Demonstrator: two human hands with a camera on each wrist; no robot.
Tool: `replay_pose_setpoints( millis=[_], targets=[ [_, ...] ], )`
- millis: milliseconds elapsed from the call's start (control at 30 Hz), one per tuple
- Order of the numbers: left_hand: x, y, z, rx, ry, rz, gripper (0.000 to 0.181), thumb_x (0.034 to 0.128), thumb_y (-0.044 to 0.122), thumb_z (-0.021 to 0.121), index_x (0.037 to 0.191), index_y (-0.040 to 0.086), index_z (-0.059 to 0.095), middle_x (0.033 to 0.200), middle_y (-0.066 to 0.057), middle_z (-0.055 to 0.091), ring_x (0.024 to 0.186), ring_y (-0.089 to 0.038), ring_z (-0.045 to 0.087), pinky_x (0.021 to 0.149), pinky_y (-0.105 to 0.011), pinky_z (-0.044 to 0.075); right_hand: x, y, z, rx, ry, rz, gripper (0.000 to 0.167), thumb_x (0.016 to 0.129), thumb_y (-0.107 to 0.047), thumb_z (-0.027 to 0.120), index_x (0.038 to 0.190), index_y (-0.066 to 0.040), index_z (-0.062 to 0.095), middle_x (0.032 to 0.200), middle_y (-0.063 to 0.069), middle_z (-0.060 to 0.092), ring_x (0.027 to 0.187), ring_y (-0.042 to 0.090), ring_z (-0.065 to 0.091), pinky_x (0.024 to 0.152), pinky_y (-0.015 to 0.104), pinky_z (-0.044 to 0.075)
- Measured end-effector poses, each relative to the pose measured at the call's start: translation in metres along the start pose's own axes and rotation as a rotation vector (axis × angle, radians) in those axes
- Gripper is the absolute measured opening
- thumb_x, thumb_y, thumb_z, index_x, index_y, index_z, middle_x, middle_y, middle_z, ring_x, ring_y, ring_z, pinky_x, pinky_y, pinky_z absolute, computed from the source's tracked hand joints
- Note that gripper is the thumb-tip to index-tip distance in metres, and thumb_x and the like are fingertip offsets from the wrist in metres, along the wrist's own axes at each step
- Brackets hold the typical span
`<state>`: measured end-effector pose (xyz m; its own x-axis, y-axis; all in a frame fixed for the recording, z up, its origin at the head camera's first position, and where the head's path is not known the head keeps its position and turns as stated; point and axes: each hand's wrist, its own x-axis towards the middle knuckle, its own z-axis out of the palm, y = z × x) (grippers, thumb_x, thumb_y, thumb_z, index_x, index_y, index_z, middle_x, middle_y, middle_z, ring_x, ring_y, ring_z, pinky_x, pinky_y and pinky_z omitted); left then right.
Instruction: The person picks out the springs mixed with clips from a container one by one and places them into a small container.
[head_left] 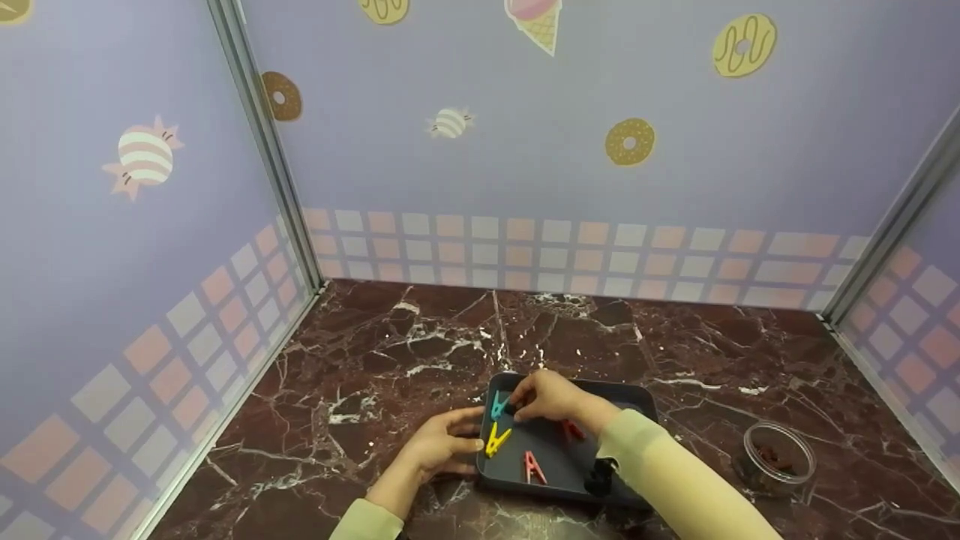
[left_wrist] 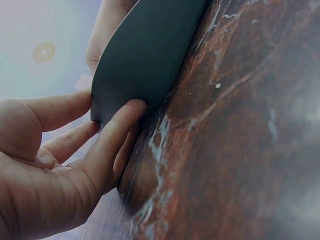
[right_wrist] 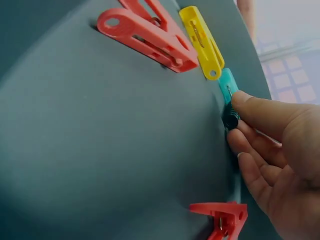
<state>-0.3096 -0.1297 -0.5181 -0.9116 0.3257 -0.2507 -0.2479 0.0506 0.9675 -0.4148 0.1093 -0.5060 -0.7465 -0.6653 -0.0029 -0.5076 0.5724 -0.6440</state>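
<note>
My left hand (head_left: 442, 446) holds the left end of a dark grey tray (head_left: 570, 491), with fingertips at the rim and one finger (left_wrist: 112, 135) along the outer wall. Inside the tray, my right hand (head_left: 551, 396) pinches a small dark ribbed piece (right_wrist: 231, 119) between thumb and fingers. It touches or overlaps a teal clothespin (right_wrist: 227, 82); whether they are joined I cannot tell. Beside that lies a yellow clothespin (head_left: 495, 441). One red clothespin (head_left: 533, 468) rests near the front wall, and another red clothespin (head_left: 573, 430) is partly hidden beneath my right wrist.
Right of the tray stands a clear round tub (head_left: 778, 457) with small dark reddish-brown pieces inside. The marbled tabletop (head_left: 375, 360) is bounded by patterned panels (head_left: 480, 187) at the back and both sides.
</note>
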Motion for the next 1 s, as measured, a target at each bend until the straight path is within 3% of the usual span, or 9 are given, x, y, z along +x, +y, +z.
replay_pose_setpoints(
  millis=[333,600,1000],
  targets=[
    [0.001,-0.001,0.001,0.014,0.004,0.001,0.066,0.0937,-0.001,0.068,0.155,0.003,0.044,0.144,-0.028,0.055,0.112,-0.03,0.069,0.082,-0.05,0.064,0.0,0.0,0.002,-0.084,-0.015,-0.031,0.011,0.083,-0.009,0.085,0.094,-0.006,0.083,0.091,0.009,0.08,0.078,0.009,0.07,0.069,0.024,0.058],
    [0.0,0.0,0.002,0.005,0.0,0.004,0.066,0.0944,-0.002,0.067,0.155,0.002,0.043,0.144,-0.029,0.055,0.108,-0.029,0.071,0.082,-0.05,0.064,-0.006,0.002,-0.005,0.016,-0.035,-0.004,0.01,0.086,-0.011,0.082,0.096,-0.008,0.083,0.092,0.008,0.08,0.074,0.003,0.064,0.068,0.02,0.054],
    [0.0,0.0,0.002,-0.01,0.008,0.004,0.067,0.0943,-0.003,0.067,0.156,0.001,0.041,0.144,-0.03,0.055,0.106,-0.03,0.072,0.083,-0.051,0.064,-0.016,-0.004,-0.022,0.042,-0.036,-0.013,0.011,0.087,-0.012,0.081,0.098,-0.011,0.083,0.093,0.005,0.08,0.072,0.003,0.063,0.065,0.02,0.051]
  ],
)
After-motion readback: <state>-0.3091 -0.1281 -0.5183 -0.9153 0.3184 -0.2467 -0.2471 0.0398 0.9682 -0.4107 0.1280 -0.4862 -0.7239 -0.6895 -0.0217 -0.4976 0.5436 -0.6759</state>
